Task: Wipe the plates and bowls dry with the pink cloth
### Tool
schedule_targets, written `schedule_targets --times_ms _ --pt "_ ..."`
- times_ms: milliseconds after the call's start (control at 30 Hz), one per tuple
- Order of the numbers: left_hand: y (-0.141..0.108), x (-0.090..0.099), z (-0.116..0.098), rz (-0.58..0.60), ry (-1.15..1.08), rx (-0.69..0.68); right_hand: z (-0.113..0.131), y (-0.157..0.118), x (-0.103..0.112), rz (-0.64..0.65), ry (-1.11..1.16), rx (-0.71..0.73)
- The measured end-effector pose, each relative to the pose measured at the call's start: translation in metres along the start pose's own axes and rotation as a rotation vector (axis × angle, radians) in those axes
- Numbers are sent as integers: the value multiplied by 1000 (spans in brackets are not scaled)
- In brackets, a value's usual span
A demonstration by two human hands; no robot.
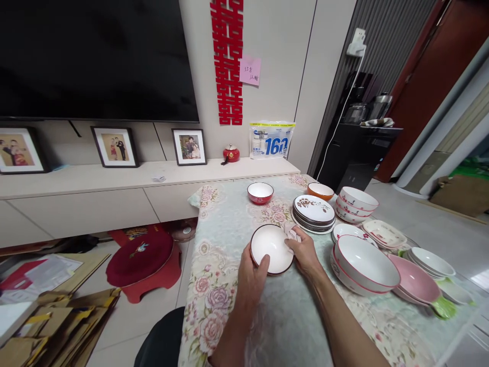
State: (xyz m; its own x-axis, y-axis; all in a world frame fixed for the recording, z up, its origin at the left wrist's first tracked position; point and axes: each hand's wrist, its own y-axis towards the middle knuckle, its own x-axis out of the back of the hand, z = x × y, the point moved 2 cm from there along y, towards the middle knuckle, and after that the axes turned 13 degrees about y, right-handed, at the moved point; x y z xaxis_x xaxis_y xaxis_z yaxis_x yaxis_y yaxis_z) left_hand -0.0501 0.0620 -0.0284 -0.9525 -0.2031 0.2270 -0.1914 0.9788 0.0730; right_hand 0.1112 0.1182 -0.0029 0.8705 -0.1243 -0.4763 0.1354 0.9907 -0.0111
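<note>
A white bowl with a dark rim (272, 250) is held above the flowered tablecloth (214, 300), its inside facing up. My left hand (252, 272) grips its left side, thumb over the rim. At the bowl's right edge, my right hand (304, 251) pinches a pale crumpled cloth (291, 232) against the rim. Beyond them sits a red bowl with a white inside (260, 193). A stack of patterned plates (314, 210) stands to the right of my right hand, with an orange bowl (320, 191) behind it.
Large white bowls with red rims (367, 265), pink bowls (414, 280), stacked bowls (356, 201) and small dishes (431, 262) crowd the table's right side. Behind, a white cabinet (153, 178) bears framed photos, a red pot (231, 153) and a plastic pack (271, 140). A red stool (141, 260) stands left.
</note>
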Motion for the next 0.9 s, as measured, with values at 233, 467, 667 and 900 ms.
schedule_targets --times_ms 233,467,667,900 --pt "-9 -5 -13 73 -389 -63 5 -7 -5 -10 155 13" --pt "-16 -6 -24 138 -686 211 1 -13 -12 16 272 -43" --pt "-13 -1 -16 53 -696 222 -7 -16 -19 186 296 -140" --pt "-8 0 -16 -87 -555 -16 -19 -20 -23 146 91 -242"
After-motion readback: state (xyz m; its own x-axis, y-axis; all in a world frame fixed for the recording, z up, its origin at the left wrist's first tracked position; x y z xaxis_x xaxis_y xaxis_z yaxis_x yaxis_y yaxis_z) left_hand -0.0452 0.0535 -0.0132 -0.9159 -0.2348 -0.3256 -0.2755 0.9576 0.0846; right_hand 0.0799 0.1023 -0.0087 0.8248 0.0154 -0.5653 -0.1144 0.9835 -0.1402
